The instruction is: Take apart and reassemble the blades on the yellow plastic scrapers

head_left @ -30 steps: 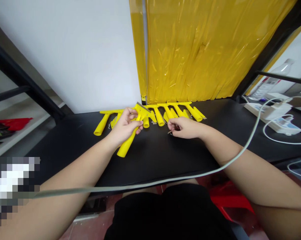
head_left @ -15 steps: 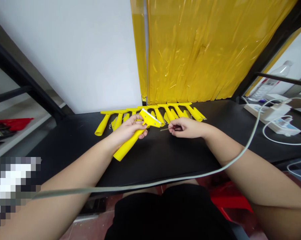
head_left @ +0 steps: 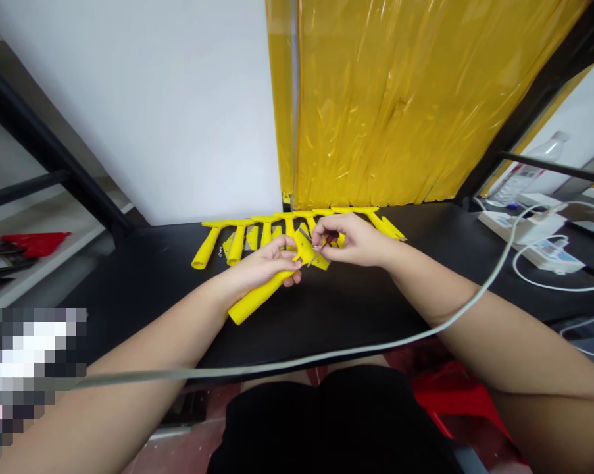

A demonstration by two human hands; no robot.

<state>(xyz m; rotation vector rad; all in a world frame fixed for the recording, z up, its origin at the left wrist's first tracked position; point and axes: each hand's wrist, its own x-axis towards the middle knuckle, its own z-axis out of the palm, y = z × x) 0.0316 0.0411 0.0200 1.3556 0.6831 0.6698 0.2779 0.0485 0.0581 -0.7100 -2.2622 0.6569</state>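
Note:
My left hand [head_left: 270,262] is closed around a yellow scraper [head_left: 258,297]. Its hollow handle slants toward me and its flat head, with small screws, faces up and right. At that head, my right hand [head_left: 356,242] is pinched on a slim tool with a dark red handle [head_left: 331,238], which looks like a small screwdriver. Its tip is at or very near the scraper's head; contact is hard to tell. Behind both hands lies a row of similar yellow scrapers [head_left: 206,247] on the black table [head_left: 297,336], partly covered by my hands.
A pale cable [head_left: 390,345] crosses in front of my forearms. To the right are power strips [head_left: 548,247] with plugs and a clear plastic bottle [head_left: 528,168]. A white panel [head_left: 178,112] and yellow plastic sheeting [head_left: 390,99] stand behind the table.
My right hand has moved left, bringing the screwdriver to the scraper's head. The scraper has turned in my left hand, and its head now looks tilted differently.

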